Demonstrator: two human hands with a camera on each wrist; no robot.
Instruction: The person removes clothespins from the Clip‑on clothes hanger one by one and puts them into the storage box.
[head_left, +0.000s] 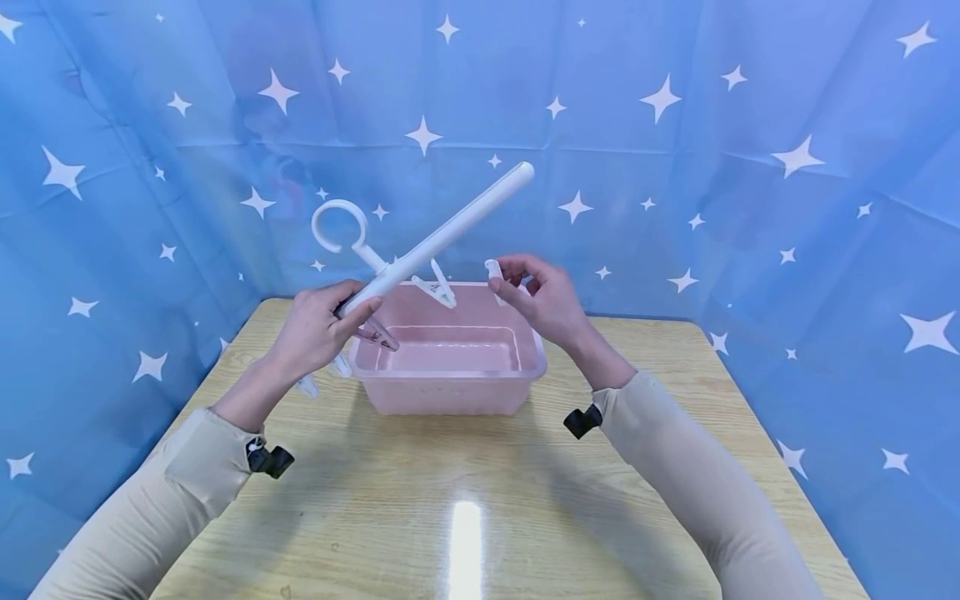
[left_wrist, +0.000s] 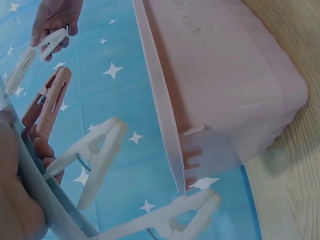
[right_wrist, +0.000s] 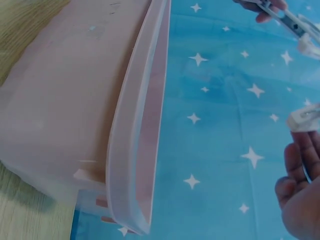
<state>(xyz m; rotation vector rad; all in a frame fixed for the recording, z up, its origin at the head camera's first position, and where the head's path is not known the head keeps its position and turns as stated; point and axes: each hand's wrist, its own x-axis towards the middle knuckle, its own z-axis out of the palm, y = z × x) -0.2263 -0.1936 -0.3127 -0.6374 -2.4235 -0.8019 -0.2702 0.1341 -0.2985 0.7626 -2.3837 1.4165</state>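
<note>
You're mid-unclipping: left hand (head_left: pixel 315 329) grips the hanger (head_left: pixel 438 237) tilted over the bin's (head_left: pixel 450 392) back-left corner, right hand (head_left: pixel 543 296) pinches a loose white clip (head_left: pixel 493 271) above the bin. Next, probably: drop it into the bin, then reach for another peg.

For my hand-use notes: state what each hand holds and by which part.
The left hand grips the clip hanger near the lower end of its bar. The right hand pinches a white clothespin by one end.
</note>
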